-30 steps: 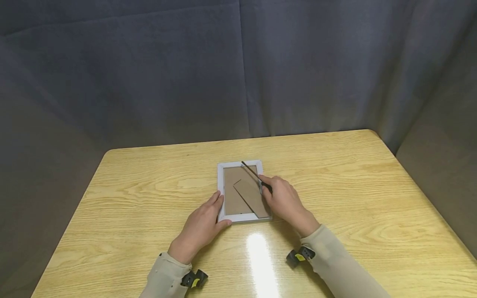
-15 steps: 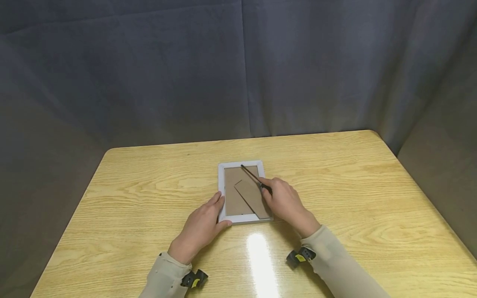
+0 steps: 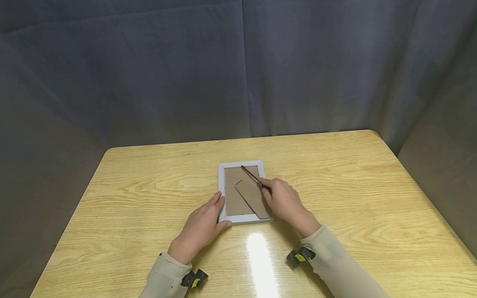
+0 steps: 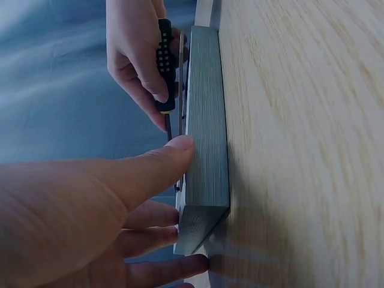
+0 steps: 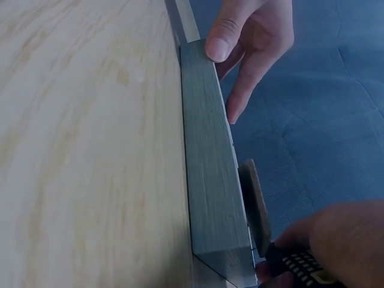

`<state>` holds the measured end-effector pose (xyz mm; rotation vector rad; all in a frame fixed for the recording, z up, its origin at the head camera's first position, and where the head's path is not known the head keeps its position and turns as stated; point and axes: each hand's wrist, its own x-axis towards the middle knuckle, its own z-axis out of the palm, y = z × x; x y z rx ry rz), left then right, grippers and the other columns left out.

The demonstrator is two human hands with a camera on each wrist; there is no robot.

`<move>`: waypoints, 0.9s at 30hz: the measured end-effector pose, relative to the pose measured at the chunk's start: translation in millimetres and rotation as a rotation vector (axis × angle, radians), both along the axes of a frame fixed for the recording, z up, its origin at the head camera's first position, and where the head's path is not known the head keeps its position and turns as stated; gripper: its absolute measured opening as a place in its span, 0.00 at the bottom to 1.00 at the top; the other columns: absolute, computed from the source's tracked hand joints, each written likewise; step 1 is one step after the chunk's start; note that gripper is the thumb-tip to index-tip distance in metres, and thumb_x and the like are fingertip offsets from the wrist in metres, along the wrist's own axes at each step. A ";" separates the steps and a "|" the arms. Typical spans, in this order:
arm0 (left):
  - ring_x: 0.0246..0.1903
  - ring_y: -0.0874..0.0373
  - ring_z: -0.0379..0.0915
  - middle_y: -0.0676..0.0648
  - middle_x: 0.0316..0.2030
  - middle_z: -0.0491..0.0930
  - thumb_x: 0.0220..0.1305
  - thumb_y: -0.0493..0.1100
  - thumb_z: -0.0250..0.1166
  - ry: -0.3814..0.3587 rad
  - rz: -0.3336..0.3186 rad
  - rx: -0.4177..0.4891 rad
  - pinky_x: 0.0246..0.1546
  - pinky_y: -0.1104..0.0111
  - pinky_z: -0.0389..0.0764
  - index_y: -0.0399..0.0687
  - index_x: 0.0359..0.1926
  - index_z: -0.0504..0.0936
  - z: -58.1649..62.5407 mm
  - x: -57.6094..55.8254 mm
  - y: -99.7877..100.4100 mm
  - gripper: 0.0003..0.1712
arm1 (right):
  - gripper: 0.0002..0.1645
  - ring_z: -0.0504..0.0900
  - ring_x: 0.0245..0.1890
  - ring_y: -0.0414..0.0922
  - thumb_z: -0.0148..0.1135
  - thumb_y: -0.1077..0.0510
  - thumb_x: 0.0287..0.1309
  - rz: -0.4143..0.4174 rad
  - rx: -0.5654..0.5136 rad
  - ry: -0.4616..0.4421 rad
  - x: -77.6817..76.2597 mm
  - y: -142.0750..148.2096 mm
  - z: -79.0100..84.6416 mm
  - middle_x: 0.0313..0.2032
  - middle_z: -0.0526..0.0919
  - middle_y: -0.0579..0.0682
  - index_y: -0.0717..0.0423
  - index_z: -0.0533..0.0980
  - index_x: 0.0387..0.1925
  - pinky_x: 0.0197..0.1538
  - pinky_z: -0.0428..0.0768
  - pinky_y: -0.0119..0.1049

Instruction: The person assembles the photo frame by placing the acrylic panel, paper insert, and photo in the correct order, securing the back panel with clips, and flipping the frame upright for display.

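Note:
A picture frame (image 3: 222, 178) with a white border lies back side up on the table. Its brown backing board (image 3: 232, 198) carries a slanted easel stand (image 3: 251, 196). My left hand (image 3: 203, 221) holds the near left corner, thumb on the near edge and fingers along the left side. In my right hand (image 3: 285, 198) is a screwdriver (image 4: 165, 66) with a dark, light-dotted handle. Its thin shaft points away and leftward across the frame, the tip right at the far inner edge of the border. The right hand sits over the frame's right side, hiding part of the stand.
The light wooden table (image 3: 149, 186) extends on all sides of the frame. Dark grey curtains (image 3: 167, 82) hang behind it and at both sides. A bright light reflection (image 3: 262, 265) shows on the tabletop near the front.
The screwdriver's tip has come down slightly, from over the far border to its inner edge, and the right hand has shifted a little with it. The left hand stays at the frame's corner.

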<state>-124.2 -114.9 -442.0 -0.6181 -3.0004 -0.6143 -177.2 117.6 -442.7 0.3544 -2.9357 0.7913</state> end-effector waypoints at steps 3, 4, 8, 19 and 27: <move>0.60 0.41 0.66 0.34 0.66 0.62 0.53 0.54 0.67 0.000 -0.001 0.000 0.53 0.53 0.73 0.33 0.63 0.69 0.5 -0.1 0.3 0.42 | 0.23 0.72 0.24 0.42 0.53 0.57 0.62 -0.002 0.010 0.001 0.7 -1.4 -0.7 0.40 0.83 0.54 0.50 0.76 0.58 0.19 0.70 0.34; 0.60 0.41 0.66 0.33 0.66 0.62 0.53 0.54 0.67 0.000 0.000 0.000 0.53 0.52 0.73 0.33 0.63 0.69 0.7 0.0 0.4 0.42 | 0.23 0.72 0.23 0.42 0.53 0.57 0.62 -0.002 0.016 0.001 0.9 -2.1 -0.8 0.40 0.83 0.54 0.50 0.76 0.59 0.19 0.70 0.34; 0.60 0.41 0.66 0.33 0.66 0.62 0.53 0.54 0.67 0.001 0.001 0.000 0.53 0.52 0.73 0.33 0.64 0.69 0.6 0.0 0.3 0.42 | 0.24 0.71 0.22 0.42 0.53 0.58 0.62 0.002 0.029 -0.002 1.5 -4.7 -1.1 0.39 0.83 0.55 0.52 0.75 0.59 0.18 0.69 0.34; 0.60 0.41 0.66 0.33 0.66 0.62 0.53 0.54 0.67 0.004 0.001 -0.007 0.54 0.53 0.73 0.32 0.63 0.69 -1.0 -1.1 0.3 0.42 | 0.24 0.69 0.18 0.42 0.52 0.58 0.63 0.004 0.050 -0.016 1.9 -6.3 0.2 0.41 0.83 0.55 0.51 0.74 0.60 0.16 0.68 0.35; 0.60 0.41 0.66 0.33 0.66 0.62 0.53 0.54 0.67 0.001 0.006 -0.009 0.54 0.53 0.72 0.32 0.63 0.69 -1.1 -1.0 0.5 0.42 | 0.23 0.70 0.17 0.41 0.51 0.59 0.63 0.025 0.084 0.018 3.6 -8.1 -0.4 0.36 0.84 0.55 0.53 0.75 0.59 0.15 0.67 0.34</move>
